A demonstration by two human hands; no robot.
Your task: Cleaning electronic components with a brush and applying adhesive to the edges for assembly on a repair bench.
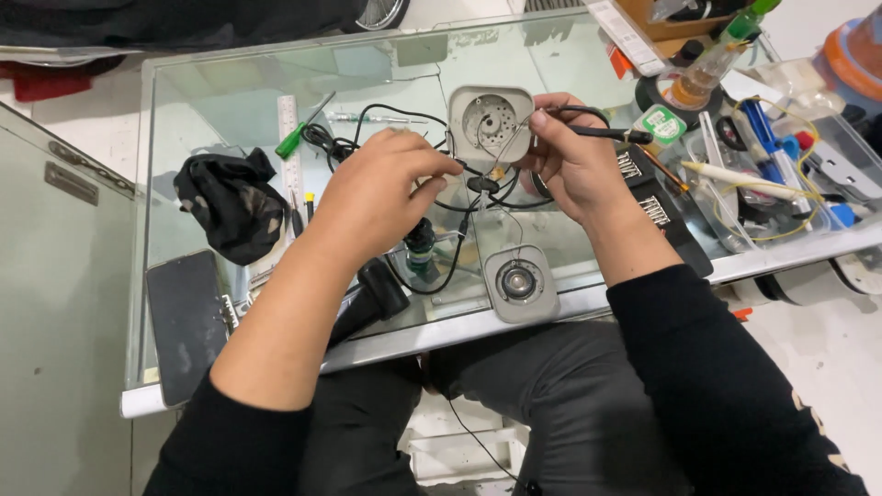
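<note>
1. While both hands work over the glass table [230, 101], the left hand [377, 197] pinches thin black wires [459, 170] between thumb and forefinger, fingers drawn close together.
2. Right hand [570, 165] is closed around a black pen-shaped tool [602, 133], likely a soldering iron, held like a pencil; its tip end points down toward the wire joint between the two hands, exact contact too small to tell.
3. Wire joint sits just in front of a grey rounded-square housing [491, 119] with a round perforated centre, lying flat on the glass.
4. A second grey rounded-square part with a small speaker cone [519, 283] lies near the table's front edge, below the hands, linked by a thin wire.
5. Black cable loops [326, 142] spread on the glass behind the left hand; a dark cylindrical plug-like piece [421, 246] stands under the left wrist.
6. Left of the left hand: crumpled black cloth [230, 211], a white ruler [290, 152], a green-handled screwdriver [299, 133].
7. Dark phone [188, 321] lies flat at the front left corner.
8. Right of the right hand: black bit holder [657, 211], a small green-and-white round tin [661, 124], a roll of black tape [648, 92], a clear tray [726, 234] with pens, scissors and yellow wire.
9. Both forearms wear black sleeves pushed up.
</note>
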